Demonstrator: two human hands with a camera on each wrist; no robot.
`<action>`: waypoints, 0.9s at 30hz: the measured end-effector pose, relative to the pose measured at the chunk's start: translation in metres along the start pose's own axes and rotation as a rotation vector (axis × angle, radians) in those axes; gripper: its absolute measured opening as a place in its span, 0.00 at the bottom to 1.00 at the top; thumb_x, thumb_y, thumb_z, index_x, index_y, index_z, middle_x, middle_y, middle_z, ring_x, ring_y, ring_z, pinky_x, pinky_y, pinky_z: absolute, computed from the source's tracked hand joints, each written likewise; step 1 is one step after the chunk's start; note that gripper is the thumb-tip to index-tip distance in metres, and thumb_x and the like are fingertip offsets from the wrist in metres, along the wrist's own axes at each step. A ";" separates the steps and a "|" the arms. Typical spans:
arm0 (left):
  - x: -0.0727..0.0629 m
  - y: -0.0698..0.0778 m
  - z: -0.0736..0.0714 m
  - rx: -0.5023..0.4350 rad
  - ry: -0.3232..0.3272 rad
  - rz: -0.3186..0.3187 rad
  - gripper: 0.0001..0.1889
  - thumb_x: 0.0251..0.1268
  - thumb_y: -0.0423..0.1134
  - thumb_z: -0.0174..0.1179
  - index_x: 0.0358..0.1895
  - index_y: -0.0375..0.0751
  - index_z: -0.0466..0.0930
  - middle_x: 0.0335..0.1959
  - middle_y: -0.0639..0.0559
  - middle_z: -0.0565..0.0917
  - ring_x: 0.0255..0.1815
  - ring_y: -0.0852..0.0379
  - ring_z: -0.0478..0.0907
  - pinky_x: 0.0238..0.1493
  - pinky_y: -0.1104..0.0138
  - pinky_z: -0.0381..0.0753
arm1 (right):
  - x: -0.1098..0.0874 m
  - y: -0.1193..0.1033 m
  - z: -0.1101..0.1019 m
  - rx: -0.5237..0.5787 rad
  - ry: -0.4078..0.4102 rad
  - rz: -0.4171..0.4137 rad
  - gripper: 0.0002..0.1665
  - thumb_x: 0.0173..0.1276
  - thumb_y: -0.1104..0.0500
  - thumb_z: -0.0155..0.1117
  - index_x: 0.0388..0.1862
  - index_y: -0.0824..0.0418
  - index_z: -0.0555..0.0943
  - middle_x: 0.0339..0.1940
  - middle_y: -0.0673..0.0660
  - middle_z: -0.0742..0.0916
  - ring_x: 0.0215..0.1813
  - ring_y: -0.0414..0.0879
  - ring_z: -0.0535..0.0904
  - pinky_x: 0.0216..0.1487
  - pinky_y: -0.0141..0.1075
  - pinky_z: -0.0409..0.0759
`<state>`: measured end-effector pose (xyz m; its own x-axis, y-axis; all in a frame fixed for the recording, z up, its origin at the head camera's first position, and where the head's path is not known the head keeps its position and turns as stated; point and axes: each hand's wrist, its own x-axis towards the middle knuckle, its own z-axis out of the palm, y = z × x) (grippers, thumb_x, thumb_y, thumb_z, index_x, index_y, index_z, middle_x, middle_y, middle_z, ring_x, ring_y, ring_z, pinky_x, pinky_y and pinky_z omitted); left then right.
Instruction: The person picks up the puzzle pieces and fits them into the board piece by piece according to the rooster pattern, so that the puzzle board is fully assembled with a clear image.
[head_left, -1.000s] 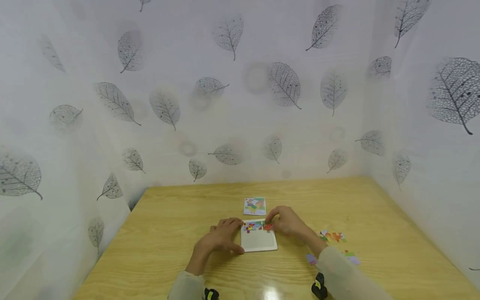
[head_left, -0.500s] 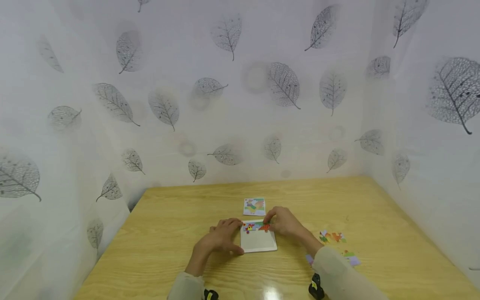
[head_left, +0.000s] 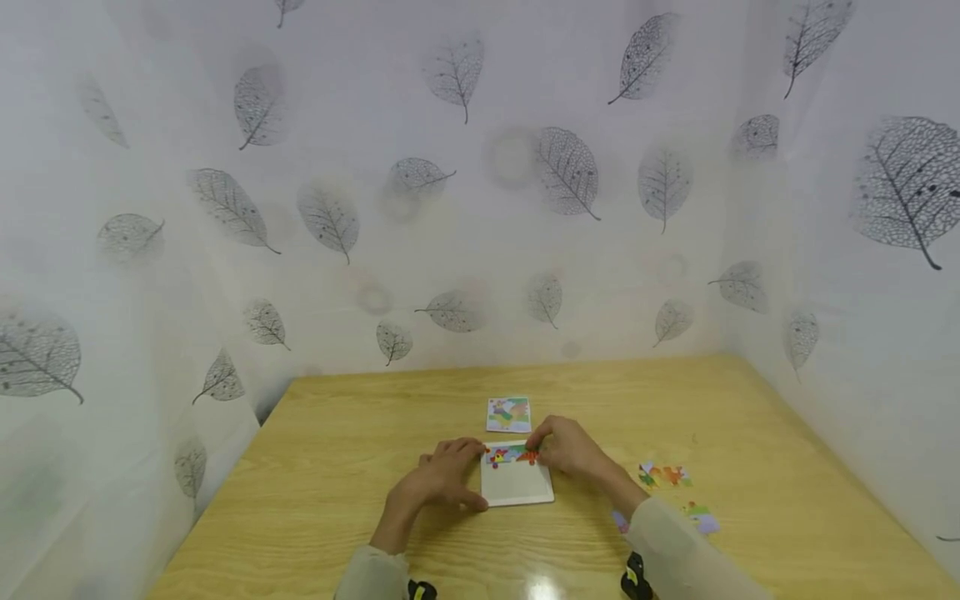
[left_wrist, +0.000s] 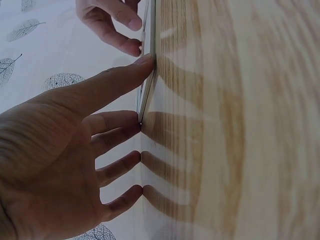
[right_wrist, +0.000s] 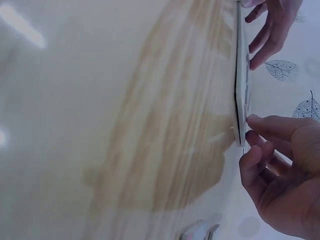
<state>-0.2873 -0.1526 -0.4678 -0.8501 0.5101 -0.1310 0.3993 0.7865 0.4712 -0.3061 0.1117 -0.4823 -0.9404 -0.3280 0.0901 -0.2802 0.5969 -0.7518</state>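
Note:
A white square puzzle tray [head_left: 517,487] lies on the wooden table, with a strip of colourful jigsaw pieces [head_left: 498,455] along its far side. My left hand [head_left: 438,481] spans the tray's left edge, thumb near the front corner and index finger near the far one. In the left wrist view its fingers [left_wrist: 117,167] are spread, with tips down at the tabletop. At the far right corner my right hand [head_left: 567,447] pinches an orange-red jigsaw piece [head_left: 528,457] between thumb and index finger, partly covering it. The right wrist view shows the other fingers curled in beside the tray [right_wrist: 241,85].
Behind the tray lies a square picture card [head_left: 508,414]. Loose jigsaw pieces lie to the right: an orange group [head_left: 666,475], a green and lilac one [head_left: 702,518], and a lilac one [head_left: 620,522] partly behind the right forearm. Leaf-patterned curtains [head_left: 480,250] surround the table [head_left: 337,467].
My right hand has shifted slightly left along the tray's far side with the orange-red jigsaw piece. The left hand stays at the tray's left edge.

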 end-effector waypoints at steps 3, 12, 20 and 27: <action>0.002 -0.003 0.003 0.006 0.010 -0.001 0.44 0.54 0.50 0.79 0.74 0.41 0.70 0.77 0.42 0.68 0.76 0.33 0.61 0.68 0.30 0.62 | -0.004 0.001 -0.005 0.025 -0.041 -0.009 0.12 0.64 0.72 0.67 0.45 0.62 0.88 0.51 0.57 0.85 0.32 0.44 0.76 0.33 0.37 0.80; 0.004 -0.002 0.004 0.011 0.000 -0.017 0.45 0.55 0.50 0.78 0.75 0.43 0.69 0.78 0.43 0.67 0.77 0.34 0.59 0.70 0.29 0.59 | -0.020 0.014 -0.029 0.154 -0.132 -0.015 0.16 0.73 0.65 0.64 0.58 0.67 0.82 0.59 0.66 0.83 0.14 0.35 0.64 0.16 0.26 0.69; 0.003 -0.003 0.003 -0.006 -0.004 -0.024 0.45 0.54 0.50 0.78 0.75 0.42 0.69 0.78 0.42 0.66 0.78 0.33 0.58 0.71 0.27 0.55 | -0.037 0.025 -0.055 0.179 -0.143 0.008 0.19 0.75 0.63 0.65 0.61 0.69 0.80 0.60 0.69 0.81 0.15 0.36 0.64 0.16 0.26 0.67; 0.004 -0.006 0.005 -0.009 -0.001 -0.021 0.45 0.54 0.51 0.78 0.75 0.43 0.68 0.79 0.42 0.65 0.79 0.33 0.57 0.71 0.24 0.53 | -0.053 0.043 -0.074 0.145 -0.159 0.010 0.19 0.73 0.63 0.67 0.61 0.68 0.81 0.58 0.67 0.83 0.22 0.39 0.70 0.21 0.27 0.70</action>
<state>-0.2915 -0.1529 -0.4756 -0.8582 0.4934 -0.1416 0.3780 0.7941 0.4759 -0.2827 0.2084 -0.4710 -0.8973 -0.4411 -0.0137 -0.2296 0.4931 -0.8391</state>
